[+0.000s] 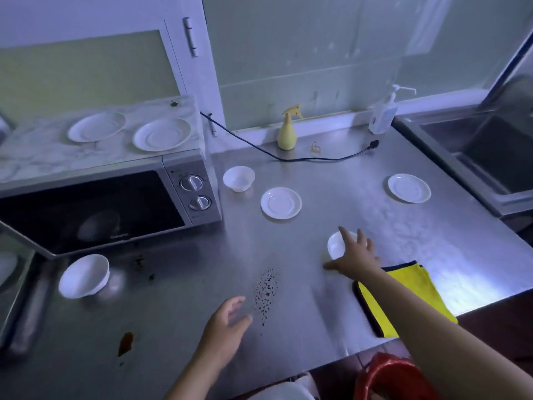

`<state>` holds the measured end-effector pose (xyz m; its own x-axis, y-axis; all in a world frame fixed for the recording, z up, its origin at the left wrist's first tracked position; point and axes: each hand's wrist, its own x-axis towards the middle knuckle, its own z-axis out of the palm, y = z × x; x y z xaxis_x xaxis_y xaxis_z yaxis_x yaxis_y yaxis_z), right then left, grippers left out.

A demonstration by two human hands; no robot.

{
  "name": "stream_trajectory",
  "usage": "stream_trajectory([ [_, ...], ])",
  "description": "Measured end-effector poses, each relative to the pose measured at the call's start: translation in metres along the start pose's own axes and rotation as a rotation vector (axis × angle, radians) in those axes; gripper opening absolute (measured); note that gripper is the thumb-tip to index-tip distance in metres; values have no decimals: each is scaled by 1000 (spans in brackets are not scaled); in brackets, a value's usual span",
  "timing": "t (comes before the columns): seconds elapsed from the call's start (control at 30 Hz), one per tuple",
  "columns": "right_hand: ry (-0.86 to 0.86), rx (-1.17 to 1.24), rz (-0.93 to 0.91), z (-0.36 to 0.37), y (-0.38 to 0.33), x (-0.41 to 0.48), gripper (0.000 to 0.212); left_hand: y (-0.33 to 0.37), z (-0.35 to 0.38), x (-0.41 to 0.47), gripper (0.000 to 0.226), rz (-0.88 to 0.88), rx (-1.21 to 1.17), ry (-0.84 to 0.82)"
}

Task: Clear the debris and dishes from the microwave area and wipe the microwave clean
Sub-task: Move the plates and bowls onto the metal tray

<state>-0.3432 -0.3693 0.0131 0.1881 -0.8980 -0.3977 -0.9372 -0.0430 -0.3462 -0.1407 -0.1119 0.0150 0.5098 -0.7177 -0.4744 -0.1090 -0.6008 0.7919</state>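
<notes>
- right hand: fingers spread wide over small white dish, toward front-right of desk. Grips nothing yet; can't tell if it's touching.
- left hand: relaxed, fingers loosely curled, empty, low over desk just beside dark crumbs.
- microwave: far left, door shut, w/ plates on top. One bowl just right of it, a 2nd in front. saucer mid-desk, another far right.
- yellow cloth: flat at desk's near edge, partly under right forearm.
- Risk: dish looks glossy & steel desk slick, so a top-down grab w/ splayed fingers could slip. Dish would then skid or tip.
- Risk: forearm drawn back could drag cloth off the edge.
- Risk: a quick left-hand sweep prob. scatters crumbs to the floor, not into red bin below.
- Risk: brown stain & green bits by microwave would smear if dishes get slid thru them.
- Risk: loose cord across the back could snag on a reach for spray bottle.
</notes>
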Motion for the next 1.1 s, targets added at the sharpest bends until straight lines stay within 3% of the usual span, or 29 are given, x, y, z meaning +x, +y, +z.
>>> stream_trajectory([
  [0.1, -125, -166, -47, -7, 5, 36, 123, 16, 12, 15, 32, -45, -51, 59],
  [0.2, -202, -238, -94, -8, 13, 57, 119, 33, 26, 30, 32, -73, -83, 84],
  [0.43, -198, -304, -203, -3, 24, 78, 118, 81, 38, 104, 28, -109, -105, 138],
  [0.63, -186, -280, -213, -2, 27, 81, 120, 131, 32, 223, 14, -282, -487, 201],
  [0.83, -144, -299, -251, 2, 31, 80, 122, 155, 27, 322, 31, -346, -730, 367],
  [1.0, -143, -302, -290, 5, 33, 81, 122, 155, 17, 368, 23, -379, -728, 509],
  [1.1, -129, -292, -303, 7, 35, 81, 122, 154, 9, 386, 30, -390, -703, 517],
])
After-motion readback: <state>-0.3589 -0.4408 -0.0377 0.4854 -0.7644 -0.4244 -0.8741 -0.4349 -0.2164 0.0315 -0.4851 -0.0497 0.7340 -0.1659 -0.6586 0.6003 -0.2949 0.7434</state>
